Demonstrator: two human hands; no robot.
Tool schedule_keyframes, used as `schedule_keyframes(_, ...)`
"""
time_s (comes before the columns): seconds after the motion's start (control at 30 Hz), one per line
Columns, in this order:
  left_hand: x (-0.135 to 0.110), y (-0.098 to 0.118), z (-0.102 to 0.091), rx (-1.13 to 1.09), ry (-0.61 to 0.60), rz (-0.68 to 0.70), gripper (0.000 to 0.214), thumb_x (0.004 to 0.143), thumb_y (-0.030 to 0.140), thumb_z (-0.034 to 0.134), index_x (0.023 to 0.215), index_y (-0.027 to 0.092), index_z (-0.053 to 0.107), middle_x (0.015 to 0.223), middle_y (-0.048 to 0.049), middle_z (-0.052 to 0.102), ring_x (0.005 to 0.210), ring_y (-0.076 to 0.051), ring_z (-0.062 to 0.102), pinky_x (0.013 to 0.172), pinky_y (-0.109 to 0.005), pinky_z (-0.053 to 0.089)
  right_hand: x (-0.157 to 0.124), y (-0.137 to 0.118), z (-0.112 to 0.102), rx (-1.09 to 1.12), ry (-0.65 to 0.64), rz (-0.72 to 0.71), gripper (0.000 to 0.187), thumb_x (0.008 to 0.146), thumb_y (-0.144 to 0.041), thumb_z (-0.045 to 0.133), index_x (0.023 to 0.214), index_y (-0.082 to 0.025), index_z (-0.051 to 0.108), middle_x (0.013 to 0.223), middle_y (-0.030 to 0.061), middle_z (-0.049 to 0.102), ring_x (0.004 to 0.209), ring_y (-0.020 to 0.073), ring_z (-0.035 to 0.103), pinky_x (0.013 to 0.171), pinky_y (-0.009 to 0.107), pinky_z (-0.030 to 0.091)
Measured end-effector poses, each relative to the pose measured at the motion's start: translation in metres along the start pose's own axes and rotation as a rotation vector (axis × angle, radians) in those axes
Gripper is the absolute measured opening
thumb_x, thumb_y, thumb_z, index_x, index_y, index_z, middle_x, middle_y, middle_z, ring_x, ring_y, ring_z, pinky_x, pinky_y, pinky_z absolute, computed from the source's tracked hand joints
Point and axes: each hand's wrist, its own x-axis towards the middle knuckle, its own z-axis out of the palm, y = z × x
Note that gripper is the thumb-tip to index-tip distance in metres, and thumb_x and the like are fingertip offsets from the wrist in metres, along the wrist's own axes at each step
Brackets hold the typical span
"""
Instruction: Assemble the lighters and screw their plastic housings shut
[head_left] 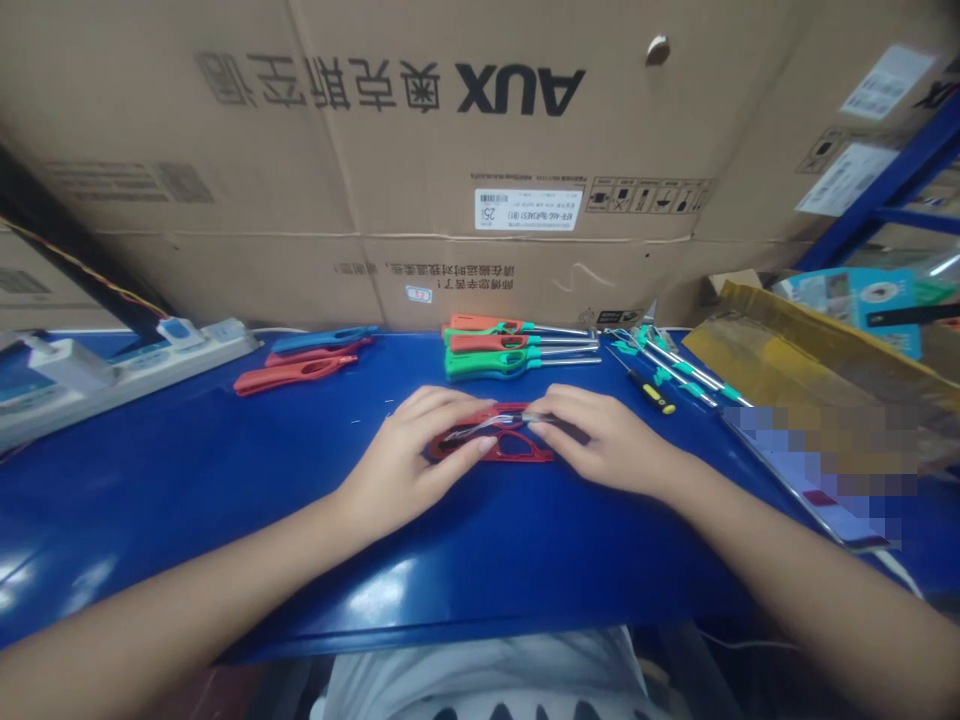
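Observation:
In the middle of the blue table, my left hand [416,450] is closed on a red lighter casing [534,456], thumb on the near side and fingers on the far side. Thin, pale wire-like parts [480,428] show between thumb and fingers; their kind is unclear. My right hand [607,435] pinches a slim dark tool [566,427] over the casing, its tip near the pale parts. Part of the casing is hidden under both hands. Beyond them lie assembled green lighters [480,363] and orange lighters [487,343] with metal tubes.
Red casings [289,375] and a blue casing [322,339] lie back left, near a white power strip [150,375]. At right are metal tubes [686,370], a yellow-black screwdriver [649,392], a phone [810,480] and a yellow-taped bag [817,350]. A large carton [405,200] stands behind.

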Motion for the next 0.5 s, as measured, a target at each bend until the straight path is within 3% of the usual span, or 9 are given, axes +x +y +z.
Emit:
schedule_keyframes(0.27,-0.004,0.008,0.004,-0.042,0.019,-0.008,0.010,0.093,0.024,0.070,0.100,0.020,0.077,0.092,-0.0018,0.078,0.079,-0.014,0.070,0.077,-0.026,0.055,-0.002,-0.010,0.007,-0.092,-0.028,-0.122,0.027,0.104,-0.027,0.044,0.119,-0.020,0.065,0.106,0.0098,0.070,0.093,0.0195,0.067,0.078,0.031,0.055)
schedule_keyframes(0.5,-0.003,0.013,0.002,-0.059,0.065,0.014,0.011,0.089,0.018,0.074,0.100,0.017,0.077,0.093,-0.0030,0.077,0.080,-0.011,0.071,0.077,-0.018,0.055,-0.003,-0.005,0.010,-0.205,0.061,-0.225,0.024,0.102,-0.023,0.050,0.115,-0.016,0.068,0.097,0.0082,0.069,0.081,0.0167,0.066,0.068,0.028,0.054)
